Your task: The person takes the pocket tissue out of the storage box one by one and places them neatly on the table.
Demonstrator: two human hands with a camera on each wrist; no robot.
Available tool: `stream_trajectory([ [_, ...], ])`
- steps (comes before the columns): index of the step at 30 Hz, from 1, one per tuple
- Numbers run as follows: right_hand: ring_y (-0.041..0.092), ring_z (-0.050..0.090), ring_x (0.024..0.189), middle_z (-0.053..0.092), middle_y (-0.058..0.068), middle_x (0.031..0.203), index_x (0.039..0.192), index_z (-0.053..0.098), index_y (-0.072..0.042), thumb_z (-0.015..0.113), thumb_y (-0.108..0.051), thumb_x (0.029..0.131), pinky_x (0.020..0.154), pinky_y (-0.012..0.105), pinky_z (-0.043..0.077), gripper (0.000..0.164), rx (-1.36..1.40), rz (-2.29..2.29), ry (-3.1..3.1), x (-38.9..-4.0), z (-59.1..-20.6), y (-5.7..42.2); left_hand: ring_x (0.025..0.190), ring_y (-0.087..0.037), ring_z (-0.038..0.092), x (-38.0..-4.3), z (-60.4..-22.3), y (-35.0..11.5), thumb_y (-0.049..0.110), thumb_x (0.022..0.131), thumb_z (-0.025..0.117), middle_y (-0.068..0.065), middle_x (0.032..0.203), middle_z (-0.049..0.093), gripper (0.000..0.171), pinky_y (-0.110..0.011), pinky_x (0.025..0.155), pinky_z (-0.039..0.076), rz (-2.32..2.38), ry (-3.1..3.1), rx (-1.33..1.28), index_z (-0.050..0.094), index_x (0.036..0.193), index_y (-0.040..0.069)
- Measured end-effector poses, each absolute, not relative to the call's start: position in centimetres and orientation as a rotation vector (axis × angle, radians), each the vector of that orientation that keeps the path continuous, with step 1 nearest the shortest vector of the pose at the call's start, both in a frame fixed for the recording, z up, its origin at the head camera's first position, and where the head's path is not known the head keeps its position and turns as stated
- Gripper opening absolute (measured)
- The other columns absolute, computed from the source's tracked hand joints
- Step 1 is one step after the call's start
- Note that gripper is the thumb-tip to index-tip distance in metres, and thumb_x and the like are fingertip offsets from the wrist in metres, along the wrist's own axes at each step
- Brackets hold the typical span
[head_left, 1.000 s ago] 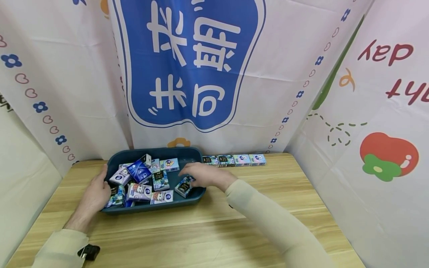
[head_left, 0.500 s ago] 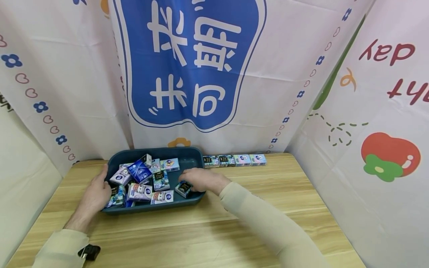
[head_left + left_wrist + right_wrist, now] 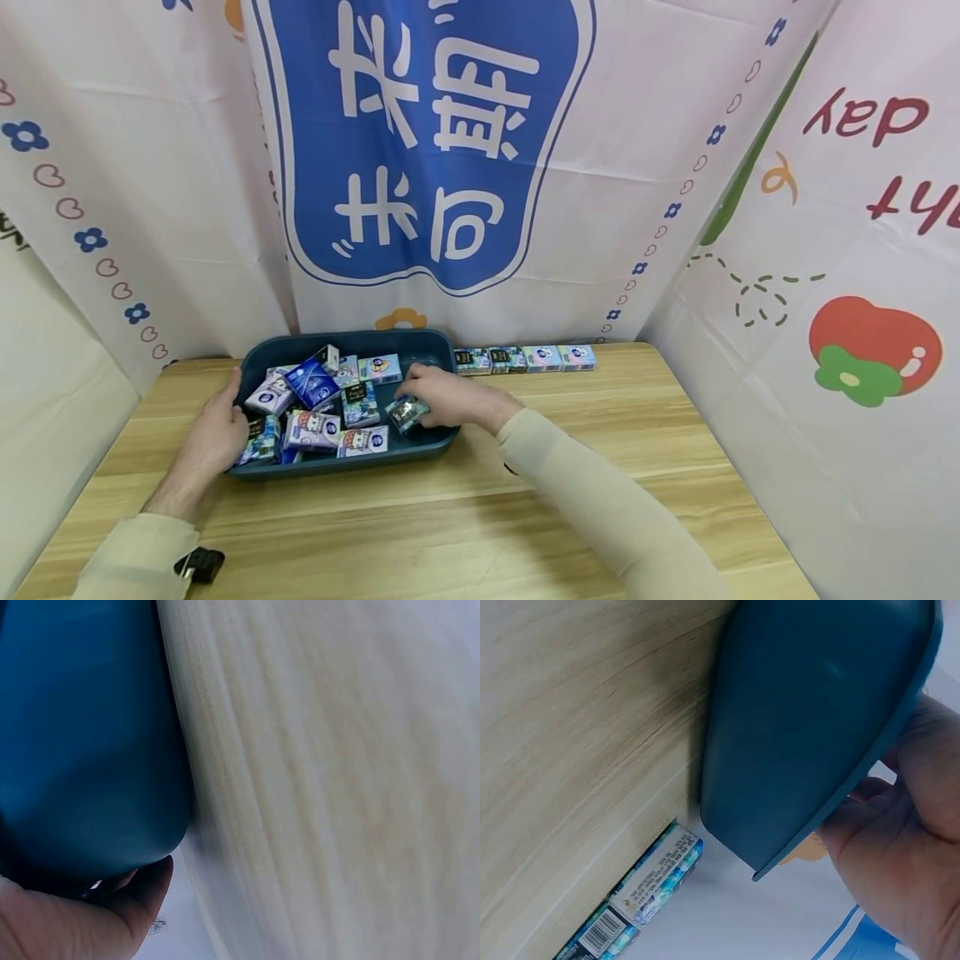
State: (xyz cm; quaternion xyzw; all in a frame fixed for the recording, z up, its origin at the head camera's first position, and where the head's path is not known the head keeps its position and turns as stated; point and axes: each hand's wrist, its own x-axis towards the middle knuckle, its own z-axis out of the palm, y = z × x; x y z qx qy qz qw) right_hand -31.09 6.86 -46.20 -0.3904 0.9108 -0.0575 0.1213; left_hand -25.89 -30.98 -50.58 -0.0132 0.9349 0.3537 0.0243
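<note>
A dark teal plastic tray [image 3: 337, 469] stands at the back left of the table in the head view, with several small tissue packs in it. My left hand [image 3: 213, 429] grips its left end; in the left wrist view the fingers [image 3: 146, 896] curl at the tray's end wall. Inside the right end, my right hand [image 3: 446, 396] pinches a dark blue-green tissue pack [image 3: 407, 413], which is tilted. From the right wrist view, the tray's outer wall [image 3: 802, 712] hides the pack and the fingertips.
Right of the tray, a row of tissue packs [image 3: 543, 358] lies along the table's back edge, two dark floral and two pastel. A printed cloth [image 3: 225, 167] hangs right behind. The wooden table [image 3: 420, 533] extends in front and to the right.
My right hand reached over the dark pack, then took hold of it; the pack has shifted slightly left and tipped up. The left hand and tray have stayed in place.
</note>
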Motion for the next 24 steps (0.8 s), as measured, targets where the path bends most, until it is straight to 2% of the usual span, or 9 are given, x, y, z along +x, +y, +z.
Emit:
stream_trajectory([
  [4, 0.015, 0.052, 0.141, 0.054, -0.001, 0.145, 0.149, 0.06, -0.027, 0.077, -0.023, 0.097, 0.118, 0.029, 0.052, 0.055, -1.12, -0.266, 2.651, -31.4, -45.9, 7.3, 0.152, -0.067, 0.012, -25.9, -50.6, -30.9, 0.01, 0.109, 0.02, -0.041, 0.169, 0.002, 0.065, -0.081, 0.121, 0.018, 1.098, 2.896, -0.039, -0.011, 0.166, 0.008],
  [8, 0.013, 0.056, 0.133, 0.055, 0.0, 0.146, 0.149, 0.06, -0.026, 0.076, -0.023, 0.097, 0.117, 0.03, 0.053, 0.054, -1.098, -0.368, 2.645, -31.7, -45.5, 7.9, 0.153, -0.067, 0.011, -26.0, -50.7, -31.0, 0.01, 0.109, 0.02, -0.041, 0.169, 0.002, 0.066, -0.081, 0.122, 0.017, 1.097, 2.894, -0.04, -0.012, 0.167, 0.009],
  [20, 0.016, 0.056, 0.136, 0.054, -0.002, 0.15, 0.151, 0.058, -0.029, 0.074, -0.028, 0.099, 0.119, 0.037, 0.052, 0.054, -0.994, -0.513, 2.682, -32.4, -44.1, 10.8, 0.153, -0.067, 0.011, -26.0, -50.7, -31.0, 0.01, 0.108, 0.021, -0.041, 0.169, 0.002, 0.067, -0.081, 0.122, 0.016, 1.109, 2.891, -0.038, -0.012, 0.167, 0.01],
  [24, 0.017, 0.059, 0.124, 0.056, -0.002, 0.148, 0.149, 0.06, -0.03, 0.075, -0.028, 0.098, 0.108, 0.035, 0.056, 0.054, -0.942, -0.576, 2.708, -32.7, -43.8, 12.0, 0.152, -0.068, 0.011, -25.9, -50.7, -30.9, 0.01, 0.108, 0.021, -0.042, 0.168, 0.002, 0.067, -0.081, 0.121, 0.017, 1.105, 2.889, -0.044, -0.012, 0.167, 0.01],
])
